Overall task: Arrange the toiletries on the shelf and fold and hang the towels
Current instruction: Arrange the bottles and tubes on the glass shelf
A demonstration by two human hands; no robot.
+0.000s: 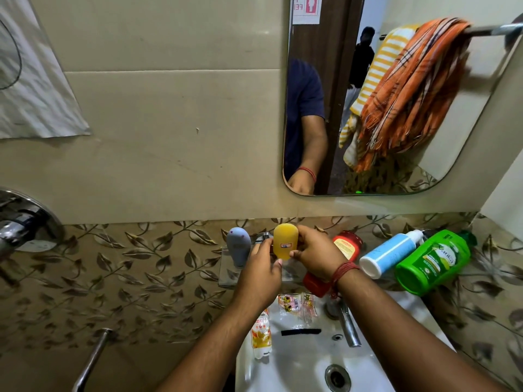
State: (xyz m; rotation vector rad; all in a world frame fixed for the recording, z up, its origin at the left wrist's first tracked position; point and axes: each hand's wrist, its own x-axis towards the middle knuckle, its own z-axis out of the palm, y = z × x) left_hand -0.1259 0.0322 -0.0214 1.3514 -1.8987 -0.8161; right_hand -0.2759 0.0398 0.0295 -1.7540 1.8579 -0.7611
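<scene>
Both hands, left hand (261, 268) and right hand (317, 254), pinch yellow bottle (285, 241) upright over glass shelf (226, 274), beside grey bottle (238, 246).

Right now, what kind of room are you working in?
Most likely a bathroom, possibly a shared one. A white sink with a tap sits below a wall mirror, towels hang on a rail in the reflection, and toiletry bottles like the green bottle line the ledge.

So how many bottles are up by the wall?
5: a grey bottle on the glass shelf, a yellow one in both hands beside it, then red, white-and-blue and green bottles lying to the right. More may be hidden.
</scene>
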